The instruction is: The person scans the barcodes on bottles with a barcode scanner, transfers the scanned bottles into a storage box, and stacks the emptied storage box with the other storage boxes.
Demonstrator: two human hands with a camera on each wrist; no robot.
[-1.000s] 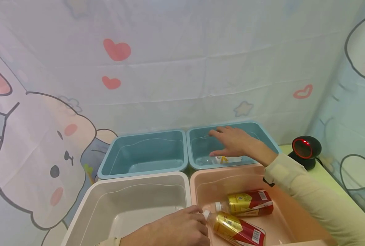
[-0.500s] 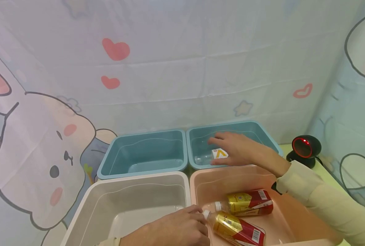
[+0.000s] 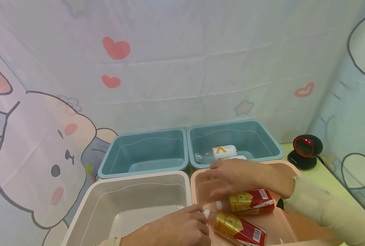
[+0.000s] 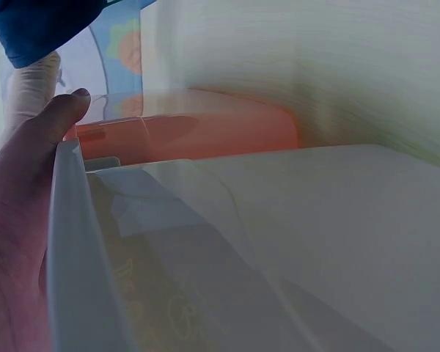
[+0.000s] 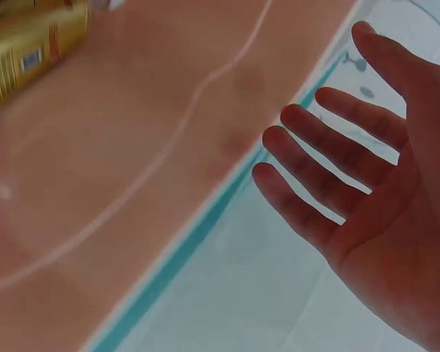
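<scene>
While the left hand (image 3: 173, 229) rests curled on the rim between the white bin (image 3: 108, 201) and the pink bin (image 3: 201, 181), its fingertips lie just beside the cap of the near bottle (image 3: 236, 229); whether they touch it I cannot tell, as the left wrist view shows only the thumb and the bin wall. A nudge from those fingers could roll that bottle against the 2nd one. The far bottle (image 3: 251, 202), red and gold like its neighbour, lies on its side in the pink bin, touching or nearly touching the near one. The right hand (image 3: 234, 176) hovers just above it, fingers spread wide and straight, holding nothing. A grasp from this flat angle could slip on the round body and push both bottles toward the bin's corner. Behind it, 2 clear bottles (image 3: 219, 152) lie in the right blue bin (image 3: 270, 145); the sleeve (image 3: 324, 212) might catch the pink rim. A scanner (image 3: 305, 152) stands well apart, at the far right.
</scene>
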